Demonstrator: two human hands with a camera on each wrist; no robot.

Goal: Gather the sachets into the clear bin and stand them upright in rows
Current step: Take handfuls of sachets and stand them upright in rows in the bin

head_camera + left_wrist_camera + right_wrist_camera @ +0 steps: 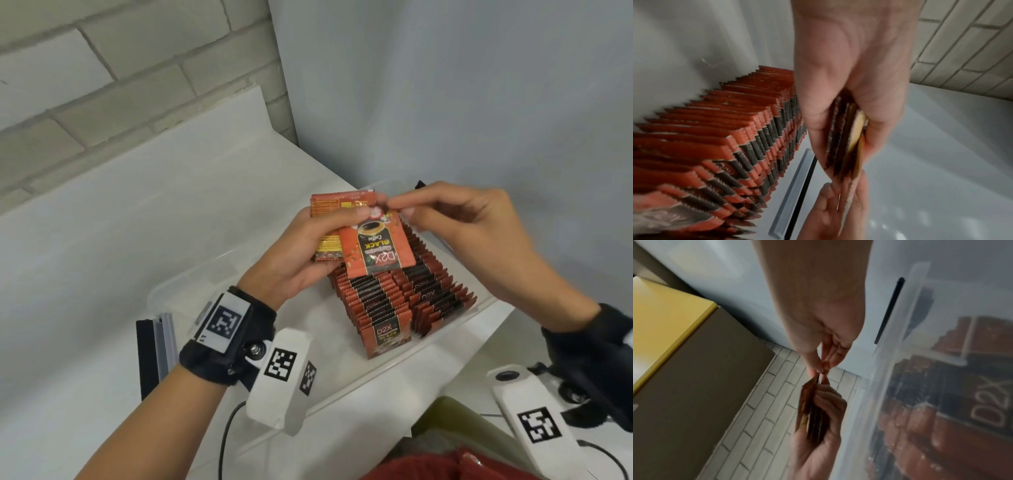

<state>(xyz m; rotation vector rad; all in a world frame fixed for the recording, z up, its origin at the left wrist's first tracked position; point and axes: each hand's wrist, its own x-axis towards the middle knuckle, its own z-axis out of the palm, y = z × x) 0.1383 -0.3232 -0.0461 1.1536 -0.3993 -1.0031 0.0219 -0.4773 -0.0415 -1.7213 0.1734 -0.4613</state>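
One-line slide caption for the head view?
Left hand grips red coffee sachets; right hand pinches the front one above the clear plastic bin.

Sachet rows upright in the bin — a fanned handful just above, lid left.

left hand gripping small sachet stack, right hand pinching front sachet top edge, above clear bin holding upright sachet rows

A grey-and-black lid lies on the white table beside a brick wall.
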